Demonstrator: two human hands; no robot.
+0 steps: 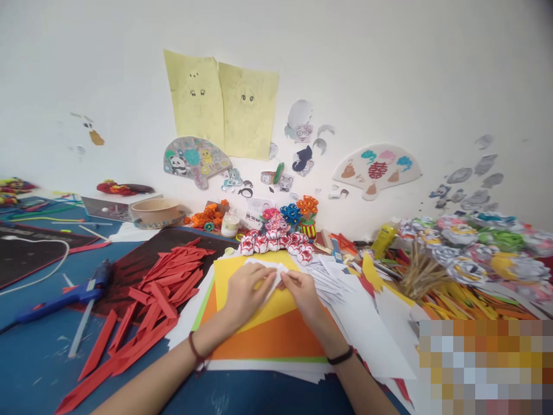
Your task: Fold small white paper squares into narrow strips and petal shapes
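Both hands meet over a stack of coloured sheets in the middle of the table. My left hand (249, 288) is closed on a small white paper (268, 293), thumb and forefinger pinching its upper part. Close on the right, my right hand (301, 292) pinches the same paper at its top corner. Beneath them lie a yellow sheet (225, 275) and an orange sheet (276, 339), with green and white edges showing below. Folded red paper strips (158, 294) are heaped to the left of the stack.
A blue glue gun (86, 293) lies at the left. Paper flowers (272, 241) stand behind the stack. White strips (326, 282), coloured strips (466, 300) and a flower pile (470, 242) fill the right. A bowl (158, 212) sits by the wall.
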